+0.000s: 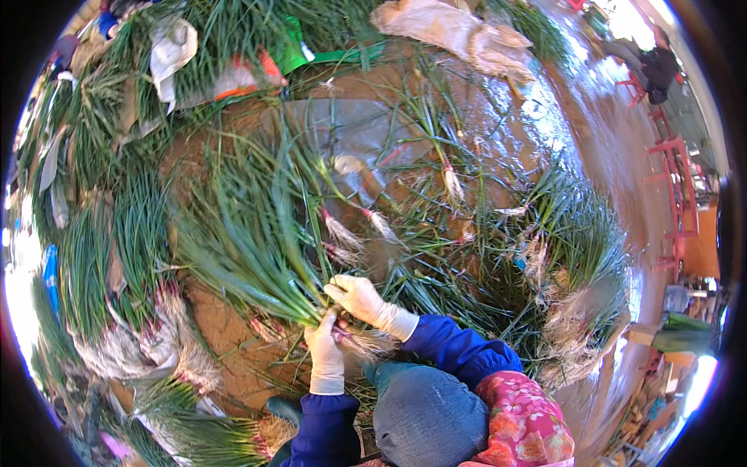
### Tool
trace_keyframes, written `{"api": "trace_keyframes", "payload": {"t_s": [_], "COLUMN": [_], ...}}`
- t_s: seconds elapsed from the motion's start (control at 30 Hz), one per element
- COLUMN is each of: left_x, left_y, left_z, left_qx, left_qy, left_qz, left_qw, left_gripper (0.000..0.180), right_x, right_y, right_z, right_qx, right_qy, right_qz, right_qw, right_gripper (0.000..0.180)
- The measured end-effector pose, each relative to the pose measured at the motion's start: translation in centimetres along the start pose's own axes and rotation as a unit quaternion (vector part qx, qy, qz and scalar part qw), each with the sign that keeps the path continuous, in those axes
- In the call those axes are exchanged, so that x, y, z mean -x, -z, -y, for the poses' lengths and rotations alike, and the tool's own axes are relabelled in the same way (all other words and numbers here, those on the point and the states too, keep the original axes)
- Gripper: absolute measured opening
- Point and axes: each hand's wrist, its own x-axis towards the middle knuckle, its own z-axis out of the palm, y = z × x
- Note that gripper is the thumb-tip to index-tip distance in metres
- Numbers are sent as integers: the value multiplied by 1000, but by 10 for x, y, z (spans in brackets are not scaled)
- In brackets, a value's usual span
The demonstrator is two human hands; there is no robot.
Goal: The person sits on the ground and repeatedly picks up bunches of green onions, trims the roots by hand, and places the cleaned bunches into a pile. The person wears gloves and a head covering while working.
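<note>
In front of me I hold a bunch of green onions [264, 265], its long leaves fanning out to the far left. My left hand [324, 354], in a pale glove, is closed round the bunch near its base. The pale roots [364, 342] stick out to the right, below my other hand. My right hand [364, 301], gloved too, pinches at the stems just above the left one; its fingertips partly hide what they grip. Loose green onions with reddish bases and white roots [341, 230] lie just beyond my hands.
Bundled green onions [128, 265] stand along the left, with another pile [572, 272] at the right. Pale sacks [459, 35] lie at the far side. Wet floor [607, 156], red stools [677, 183] and a seated person [660, 68] are farther right. Another person's sleeve [106, 23] shows far left.
</note>
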Motion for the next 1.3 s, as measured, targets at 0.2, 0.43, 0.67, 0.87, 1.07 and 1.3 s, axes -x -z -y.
{"api": "trace_keyframes", "payload": {"t_s": [0.2, 0.43, 0.67, 0.87, 1.07, 1.3], "left_x": [-1, -5, -5, 3, 12, 4], "left_y": [-29, -54, 2, 101, 120, 88], "left_z": [-3, -49, -81, -131, -137, -99], "left_qx": [-21, -52, -65, -65, -14, 122], "left_qy": [-25, -89, -93, -133, -62, 51], "left_qz": [-32, -34, -87, -110, -64, 104], "left_qw": [999, 994, 990, 983, 996, 986], "left_gripper": [8, 10, 7, 42, 34, 30], "right_x": [1, -51, -109, -130, -95, -17], "right_y": [4, 36, 159, 271, 228, 11], "right_z": [5, 26, -14, -145, -79, 67], "right_qx": [-43, 20, -25, 488, 424, -240], "right_qy": [16, 187, 107, -282, -53, 126], "right_qz": [-118, -97, -324, -182, -172, 247], "right_qw": [992, 977, 940, 806, 888, 930], "right_gripper": [22, 11, 14, 29, 32, 47]}}
